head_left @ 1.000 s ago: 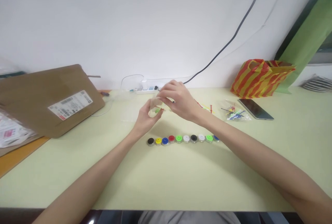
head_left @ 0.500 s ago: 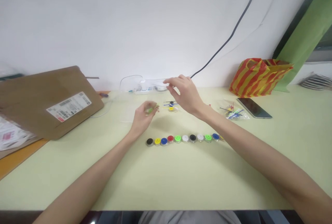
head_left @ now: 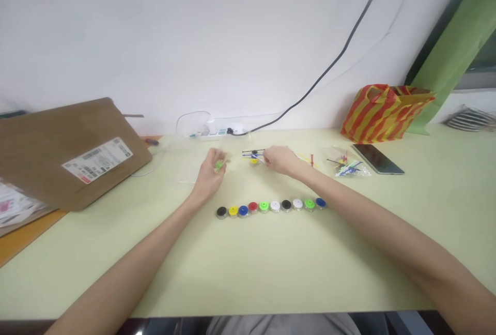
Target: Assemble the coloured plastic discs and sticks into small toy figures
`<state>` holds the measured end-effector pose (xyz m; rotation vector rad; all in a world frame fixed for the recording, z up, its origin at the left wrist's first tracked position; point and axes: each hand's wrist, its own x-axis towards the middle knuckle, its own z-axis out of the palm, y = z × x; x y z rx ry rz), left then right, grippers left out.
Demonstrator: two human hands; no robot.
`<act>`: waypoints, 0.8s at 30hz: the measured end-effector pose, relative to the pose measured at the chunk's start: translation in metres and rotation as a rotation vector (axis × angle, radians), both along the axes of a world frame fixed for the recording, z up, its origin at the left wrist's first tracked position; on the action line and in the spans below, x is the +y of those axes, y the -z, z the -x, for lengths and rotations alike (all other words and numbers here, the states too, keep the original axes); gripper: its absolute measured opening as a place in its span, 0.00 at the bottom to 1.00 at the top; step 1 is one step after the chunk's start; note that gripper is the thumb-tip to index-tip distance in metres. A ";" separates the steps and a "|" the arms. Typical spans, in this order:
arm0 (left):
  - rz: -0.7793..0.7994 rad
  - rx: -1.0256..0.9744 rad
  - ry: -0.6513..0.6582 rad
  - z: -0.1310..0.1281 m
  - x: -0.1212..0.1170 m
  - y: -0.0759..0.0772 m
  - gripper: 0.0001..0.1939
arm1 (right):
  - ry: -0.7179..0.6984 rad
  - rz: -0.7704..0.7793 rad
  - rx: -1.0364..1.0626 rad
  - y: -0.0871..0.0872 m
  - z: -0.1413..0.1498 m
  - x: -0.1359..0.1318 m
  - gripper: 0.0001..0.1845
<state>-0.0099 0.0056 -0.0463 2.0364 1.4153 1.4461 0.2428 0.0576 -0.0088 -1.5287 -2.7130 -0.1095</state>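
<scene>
My left hand (head_left: 209, 172) is closed on a small bright green piece (head_left: 219, 165), partly hidden by the fingers; its shape resembles the green-topped discs. Over the table farther back, my right hand (head_left: 282, 160) reaches down with bent fingers, right beside a small group of parts. That group has a yellow piece (head_left: 254, 161), a black piece and thin dark and blue sticks (head_left: 248, 156). Its fingertips are turned away, so what they pinch is hidden. In front of both hands, a row of small clear round containers with coloured tops (head_left: 275, 206) runs across the table.
A clear bag of coloured plastic parts (head_left: 351, 168) and a dark-screened phone (head_left: 378, 159) lie at the right. Behind them stands a striped bag (head_left: 387, 113). A cardboard package (head_left: 73, 154) sits at the left; a power strip (head_left: 217, 132) lies by the wall.
My right hand has come down from above the table to the small parts, its fingers now bent in. My left hand has shifted slightly left, still holding the green piece.
</scene>
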 end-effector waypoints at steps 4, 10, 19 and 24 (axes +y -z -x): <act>0.009 -0.017 0.015 0.000 0.000 0.000 0.12 | 0.017 0.002 0.002 -0.001 0.001 -0.007 0.16; -0.005 -0.013 0.022 0.000 0.002 0.000 0.11 | 0.043 -0.001 0.018 -0.009 -0.003 -0.008 0.14; 0.023 0.063 0.024 -0.004 -0.006 -0.001 0.16 | 0.036 -0.367 0.272 -0.077 -0.019 -0.032 0.15; 0.006 0.112 0.017 -0.006 -0.010 -0.003 0.16 | -0.062 -0.656 0.491 -0.093 -0.013 -0.050 0.16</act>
